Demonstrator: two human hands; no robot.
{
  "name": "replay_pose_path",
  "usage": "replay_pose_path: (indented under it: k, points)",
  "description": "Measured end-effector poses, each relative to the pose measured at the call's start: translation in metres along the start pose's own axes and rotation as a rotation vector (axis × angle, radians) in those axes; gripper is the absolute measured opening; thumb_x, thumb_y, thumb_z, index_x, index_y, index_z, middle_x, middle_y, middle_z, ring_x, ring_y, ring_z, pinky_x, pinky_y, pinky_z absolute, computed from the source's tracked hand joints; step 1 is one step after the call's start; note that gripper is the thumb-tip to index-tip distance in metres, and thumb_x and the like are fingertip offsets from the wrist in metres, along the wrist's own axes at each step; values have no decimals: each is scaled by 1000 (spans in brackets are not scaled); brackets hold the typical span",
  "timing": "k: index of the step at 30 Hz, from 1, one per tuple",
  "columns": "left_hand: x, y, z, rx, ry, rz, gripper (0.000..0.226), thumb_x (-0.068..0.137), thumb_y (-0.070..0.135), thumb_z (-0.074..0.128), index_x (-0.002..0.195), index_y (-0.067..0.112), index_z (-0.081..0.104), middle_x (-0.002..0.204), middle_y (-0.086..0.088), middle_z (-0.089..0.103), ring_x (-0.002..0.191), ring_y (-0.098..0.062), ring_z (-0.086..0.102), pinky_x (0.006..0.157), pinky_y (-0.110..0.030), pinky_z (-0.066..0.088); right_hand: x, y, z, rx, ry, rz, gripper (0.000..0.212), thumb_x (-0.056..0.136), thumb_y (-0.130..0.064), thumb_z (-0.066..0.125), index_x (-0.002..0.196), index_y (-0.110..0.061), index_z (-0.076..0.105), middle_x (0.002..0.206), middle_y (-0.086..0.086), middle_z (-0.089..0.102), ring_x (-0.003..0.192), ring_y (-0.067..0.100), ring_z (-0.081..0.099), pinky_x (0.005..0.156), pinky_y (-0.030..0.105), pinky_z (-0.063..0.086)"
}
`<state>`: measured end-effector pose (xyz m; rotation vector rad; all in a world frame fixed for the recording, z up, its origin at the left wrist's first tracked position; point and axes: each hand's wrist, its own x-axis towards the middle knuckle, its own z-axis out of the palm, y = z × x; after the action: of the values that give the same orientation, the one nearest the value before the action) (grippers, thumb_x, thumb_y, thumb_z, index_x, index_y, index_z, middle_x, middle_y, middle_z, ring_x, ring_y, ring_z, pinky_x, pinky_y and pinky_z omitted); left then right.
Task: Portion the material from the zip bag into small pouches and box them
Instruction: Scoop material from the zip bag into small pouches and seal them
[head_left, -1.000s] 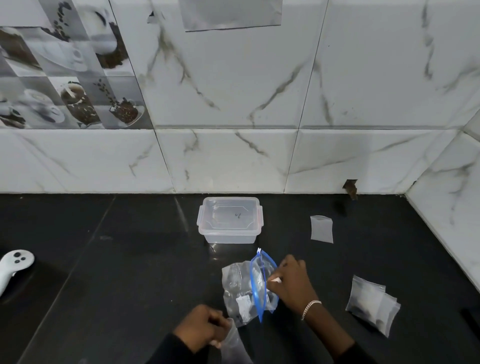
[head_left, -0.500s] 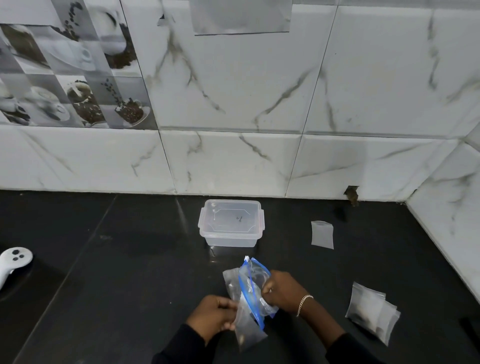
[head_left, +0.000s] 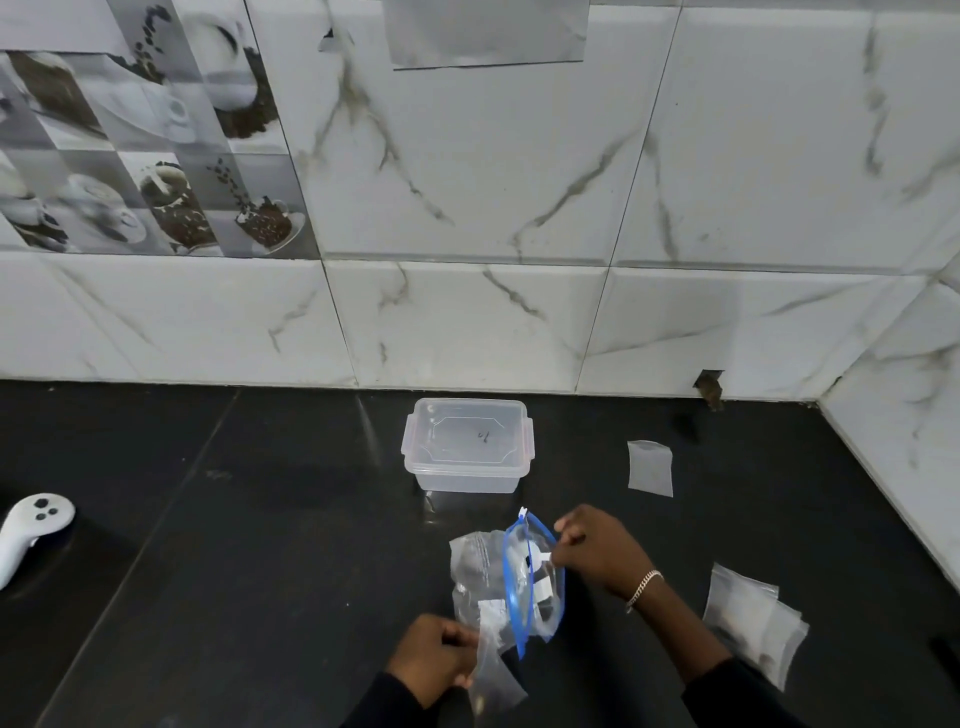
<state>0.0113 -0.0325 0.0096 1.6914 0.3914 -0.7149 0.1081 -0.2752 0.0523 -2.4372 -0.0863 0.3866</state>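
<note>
The left hand (head_left: 439, 659) grips a pouch (head_left: 496, 680) by its top; the right hand (head_left: 597, 557) pinches a white bit (head_left: 544, 557) at the open mouth of the bag (head_left: 475, 571), near the lidded box (head_left: 467, 447).

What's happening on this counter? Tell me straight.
A person's right hand pinches a small white piece at the open mouth of the clear blue-sealed zip bag; the left hand grips a small clear plastic pouch beside it. The clear plastic box stands behind, lid on. More pouches lie at right.
</note>
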Motion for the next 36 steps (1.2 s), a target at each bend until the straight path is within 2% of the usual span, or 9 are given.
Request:
replay_pose_path:
  k: [5, 8, 11, 14, 20, 24, 28, 33, 36]
  points:
    - [-10, -1, -4, 146, 132, 147, 13, 73, 10, 76, 66, 20, 79, 67, 0, 73, 59, -10, 66, 61, -24, 52, -11, 2, -6, 30, 20, 50, 20, 76, -12, 73, 67, 5, 72, 96, 25, 69, 92, 32, 67, 76, 33, 54]
    - [-20, -1, -9, 258, 255, 198, 5, 68, 25, 82, 66, 29, 79, 84, 7, 72, 80, -4, 70, 72, -12, 48, -19, 14, -10, 65, 41, 108, 19, 76, -15, 73, 65, 1, 72, 89, 20, 72, 86, 29, 69, 65, 22, 52]
    - [-25, -4, -16, 282, 364, 248, 14, 67, 17, 85, 68, 30, 80, 84, 17, 74, 79, 6, 68, 72, -6, 49, -26, 23, -13, 134, 25, 138, 12, 77, -17, 73, 65, -15, 76, 73, 8, 74, 71, 20, 71, 67, 31, 58]
    - [-23, -1, -18, 325, 333, 262, 13, 70, 16, 81, 70, 29, 79, 83, 34, 69, 80, 13, 65, 68, -1, 46, -28, 20, -8, 108, 4, 122, 11, 78, -18, 74, 68, -16, 78, 69, 1, 74, 62, 5, 67, 59, 16, 53]
    - [-5, 5, 0, 220, 105, 46, 12, 71, 5, 74, 69, 15, 81, 62, 3, 73, 55, -4, 64, 61, -21, 51, -21, 7, 24, 16, -107, 10, 13, 72, -21, 65, 64, -14, 74, 65, -1, 71, 60, 9, 65, 61, 23, 55]
    - [5, 2, 15, 55, 30, -5, 29, 76, -11, 64, 59, 9, 77, 59, -10, 67, 42, -13, 58, 49, -22, 48, -10, 6, 41, -109, -110, -69, 29, 78, -23, 55, 52, -15, 46, 53, -2, 50, 49, 11, 45, 51, 28, 39]
    - [4, 15, 18, -37, 45, 39, 31, 80, -16, 59, 66, 6, 76, 59, -13, 65, 40, -11, 54, 47, -21, 45, -8, 5, 48, -164, -93, -109, 30, 80, -25, 48, 57, -6, 44, 61, 16, 57, 51, 20, 47, 49, 28, 31]
    - [1, 59, 8, -174, 74, 243, 20, 74, -4, 62, 82, 3, 79, 65, -18, 69, 48, -12, 51, 53, -22, 44, -4, 15, 43, 17, -162, -88, 40, 82, -17, 65, 48, -17, 44, 48, -7, 42, 42, 5, 38, 51, 25, 32]
    - [4, 58, 4, -151, 72, 174, 28, 80, -14, 55, 79, 0, 78, 67, -15, 68, 45, -11, 50, 49, -20, 46, -8, 18, 39, 319, -140, 122, 27, 77, 3, 58, 53, -7, 55, 47, 3, 44, 40, 10, 38, 45, 29, 31]
